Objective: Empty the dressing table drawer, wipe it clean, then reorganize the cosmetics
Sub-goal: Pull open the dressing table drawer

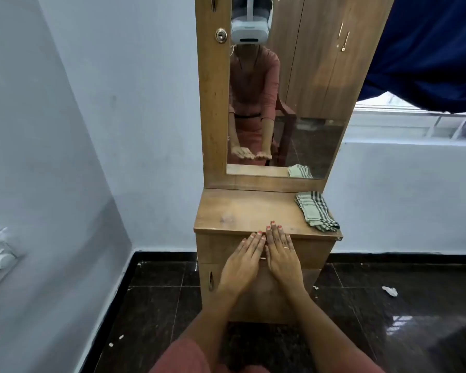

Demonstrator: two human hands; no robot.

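Left hand (242, 261) and right hand (281, 254), fingers straight, perhaps touch the shut drawer (318, 249); checked cloth (316, 211) at two o'clock on the bench (240, 211); dark floor (388, 319).

brown wood dressing table (242, 211), green cloth (316, 211) with dark checks, black floor (388, 319), blue curtain (428, 49)

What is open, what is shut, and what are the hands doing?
Drawer: shut.
Cupboard door: shut.
Checked cloth: folded, lying on the right side of the tabletop.
Left hand: flat, fingers straight, holding nothing.
Right hand: flat, fingers straight, holding nothing.
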